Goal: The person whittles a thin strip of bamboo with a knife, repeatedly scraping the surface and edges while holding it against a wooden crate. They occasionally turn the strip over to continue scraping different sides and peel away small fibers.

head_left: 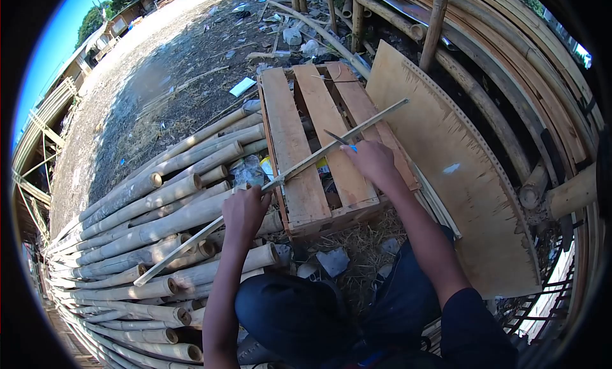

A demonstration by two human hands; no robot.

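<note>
Two bare hands are working over the crate in the middle of the frame. The left hand (245, 209), just left of centre, is closing its fingers around one long, thin strip (299, 168). That strip is slanting from the lower left up to the upper right of centre, passing over the crate. The right hand (371, 160), right of centre, is curling around the handle of one knife (336, 137) (only a bit of blue is showing at the grip), and the blade is pointing to the upper left, just beside the strip; whether its edge is touching, I cannot tell.

One wooden crate (287, 133) is sitting under the strip, showing three broad slats on top with two gaps between them. One plywood sheet (446, 171) is leaning at the right of the frame, and a few narrow strips (440, 209) are lying between it and the crate. Bamboo poles (172, 225), well over ten and too overlapped to count exactly, are filling the lower left. Two bent legs in dark trousers (287, 311) are showing at the bottom centre, with one pale stone (333, 262) lying above the gap between them. One white, flat piece (242, 86) is lying on the littered ground (159, 107), upper left of the crate.
</note>
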